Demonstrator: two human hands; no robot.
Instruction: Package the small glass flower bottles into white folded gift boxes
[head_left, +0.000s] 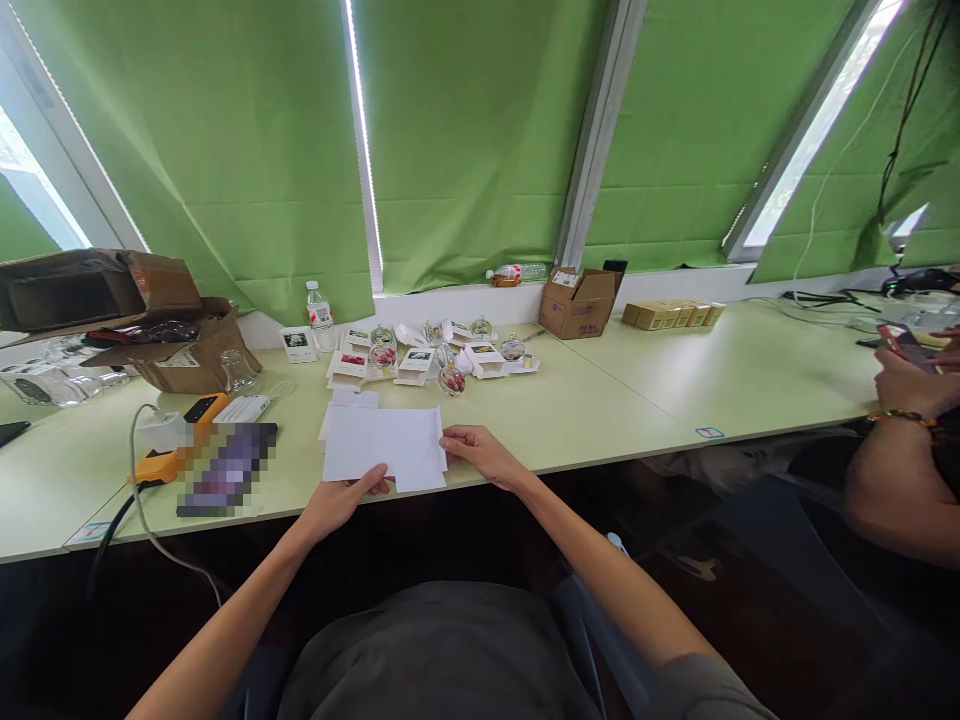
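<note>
Between my two hands is a flat white card blank point(382, 442) with flaps, tilted above the table's front edge. My left hand point(349, 497) pinches its lower edge, thumb on top. At the right edge, my right hand point(484, 452) has its fingers closed on the same blank. More white blanks point(352, 399) lie just behind it. Further back stand several small white boxes with printed pictures point(349, 366), mixed with round glass bottles point(452, 380) that have coloured contents.
An upright water bottle point(320, 318) and a lying bottle point(517, 272) are at the back. Cardboard boxes point(577, 300) stand right and left. A phone point(227, 470), orange power strip point(206, 412) and cables lie left. Yellow boxes point(671, 315) sit right; another person's hand point(911, 380) holds a phone.
</note>
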